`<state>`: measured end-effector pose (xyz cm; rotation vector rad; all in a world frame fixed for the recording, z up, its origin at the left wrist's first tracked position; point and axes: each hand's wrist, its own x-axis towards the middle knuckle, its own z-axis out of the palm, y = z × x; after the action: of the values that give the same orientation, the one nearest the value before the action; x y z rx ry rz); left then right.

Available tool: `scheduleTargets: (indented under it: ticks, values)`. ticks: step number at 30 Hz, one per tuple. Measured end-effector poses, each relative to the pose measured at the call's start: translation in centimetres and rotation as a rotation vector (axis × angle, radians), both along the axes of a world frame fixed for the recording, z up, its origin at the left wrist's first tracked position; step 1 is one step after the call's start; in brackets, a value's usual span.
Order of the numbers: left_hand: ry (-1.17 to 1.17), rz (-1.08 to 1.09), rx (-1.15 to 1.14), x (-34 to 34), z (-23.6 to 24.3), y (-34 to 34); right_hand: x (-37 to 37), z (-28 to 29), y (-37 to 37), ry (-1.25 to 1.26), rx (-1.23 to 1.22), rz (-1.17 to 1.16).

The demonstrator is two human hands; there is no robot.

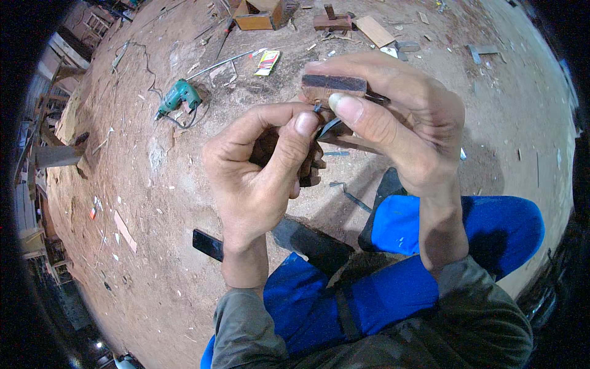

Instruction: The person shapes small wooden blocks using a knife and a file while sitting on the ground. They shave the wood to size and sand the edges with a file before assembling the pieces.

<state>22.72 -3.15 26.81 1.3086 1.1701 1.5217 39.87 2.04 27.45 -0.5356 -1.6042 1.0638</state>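
My right hand (pixel 399 117) grips a small wooden block (pixel 319 93), brown with a dark strip along its upper face. Its thumb presses on the block's near side. Close against the block, my left hand (pixel 258 160) is closed in a pinch between thumb and bent index finger. A tiny dark tip (pixel 318 106) sticks out of that pinch, touching or nearly touching the block's lower edge; the rest is hidden by the fingers. Between the two hands a thin grey-blue strip (pixel 330 127) curves downward, and I cannot tell which hand holds it.
On the dirt floor lie a green power drill (pixel 179 98) with its cord, a black phone (pixel 208 245), a yellow packet (pixel 267 63), a wooden hand plane (pixel 332 23), an open wooden box (pixel 258 15) and a flat board (pixel 375 31). My blue-clad legs (pixel 387 295) are below.
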Motion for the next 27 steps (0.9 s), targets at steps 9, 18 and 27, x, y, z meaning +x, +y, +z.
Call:
scheduleTargets:
  ticks: [9, 18, 27]
  values:
    - [-0.055, 0.037, -0.061, 0.0, 0.0, 0.0, -0.3, -0.5, 0.0, -0.102, 0.257, -0.148]
    - [-0.144, 0.04, -0.088, 0.1, 0.0, -0.1, -0.6, -0.4, 0.2, -0.153, 0.344, -0.174]
    - [-0.175, 0.043, -0.061, -0.1, -0.1, -0.1, -0.6, -0.2, 0.6, -0.217, 0.485, -0.197]
